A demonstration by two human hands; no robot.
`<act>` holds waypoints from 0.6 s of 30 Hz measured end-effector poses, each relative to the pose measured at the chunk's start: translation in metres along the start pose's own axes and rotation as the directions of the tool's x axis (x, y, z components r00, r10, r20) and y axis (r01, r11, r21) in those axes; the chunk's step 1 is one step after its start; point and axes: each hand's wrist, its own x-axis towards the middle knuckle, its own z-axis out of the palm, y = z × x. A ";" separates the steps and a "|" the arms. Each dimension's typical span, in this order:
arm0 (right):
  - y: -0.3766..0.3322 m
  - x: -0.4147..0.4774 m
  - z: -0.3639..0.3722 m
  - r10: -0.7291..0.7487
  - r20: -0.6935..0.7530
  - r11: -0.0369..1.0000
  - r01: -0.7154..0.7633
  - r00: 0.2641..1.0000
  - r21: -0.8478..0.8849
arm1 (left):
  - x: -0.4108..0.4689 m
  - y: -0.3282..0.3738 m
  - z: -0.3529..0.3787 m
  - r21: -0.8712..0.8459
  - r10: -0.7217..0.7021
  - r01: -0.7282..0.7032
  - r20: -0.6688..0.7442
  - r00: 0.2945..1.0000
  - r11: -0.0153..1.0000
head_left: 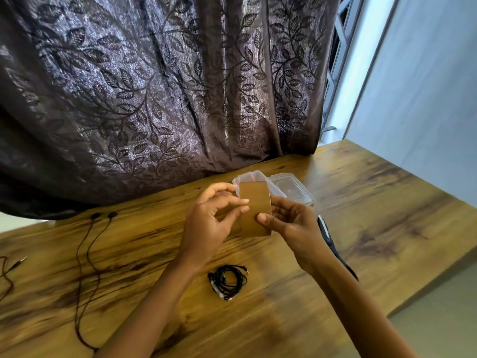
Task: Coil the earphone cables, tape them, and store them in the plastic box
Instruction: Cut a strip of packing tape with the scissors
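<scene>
A brown tape roll (pixel 255 202) is held above the wooden table (pixel 374 215). My right hand (pixel 289 223) grips it from the right, thumb on its face. My left hand (pixel 214 218) has curled fingertips at the roll's left edge, touching it. A coiled black earphone cable (pixel 228 281) lies on the table below my hands. An uncoiled earphone (pixel 87 254) stretches out at the left, buds toward the curtain. The clear plastic box (pixel 260 178) stands behind the roll, with something red inside, and its lid (pixel 294 191) lies to its right.
A dark leaf-patterned curtain (pixel 154 99) hangs over the table's far edge. A black-handled tool (pixel 327 236) lies right of my right wrist. Another cable with a jack plug (pixel 15 263) reaches in at the far left. The table's right edge drops to the floor.
</scene>
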 end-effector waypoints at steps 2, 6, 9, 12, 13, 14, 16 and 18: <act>-0.003 0.002 -0.004 0.007 0.015 1.000 -0.007 1.000 -0.007 | 0.003 0.002 0.002 0.060 0.042 -0.041 -0.013 0.999 0.997; -0.007 0.006 -0.009 0.020 0.035 1.000 -0.020 0.999 -0.013 | 0.011 0.006 0.004 0.177 0.101 -0.099 -0.002 0.995 0.979; -0.009 0.008 -0.013 0.028 0.038 1.000 -0.028 0.999 0.007 | 0.014 0.009 0.009 0.278 0.172 -0.179 0.051 0.984 0.944; -0.011 0.009 -0.016 0.037 0.049 0.999 -0.039 0.998 0.022 | 0.014 0.012 0.012 0.315 0.176 -0.195 0.089 0.980 0.929; -0.012 0.009 -0.017 0.040 0.054 0.999 -0.042 0.998 0.030 | 0.014 0.012 0.012 0.318 0.186 -0.207 0.096 0.978 0.925; -0.013 0.009 -0.018 0.042 0.060 0.998 -0.045 0.997 0.039 | 0.013 0.012 0.012 0.318 0.204 -0.224 0.094 0.974 0.921; -0.014 0.008 -0.019 0.047 0.072 0.997 -0.051 0.996 0.057 | 0.011 0.012 0.011 0.308 0.248 -0.255 0.061 0.967 0.917; -0.015 0.008 -0.019 0.048 0.080 0.996 -0.053 0.996 0.066 | 0.010 0.011 0.010 0.313 0.286 -0.280 0.029 0.958 0.907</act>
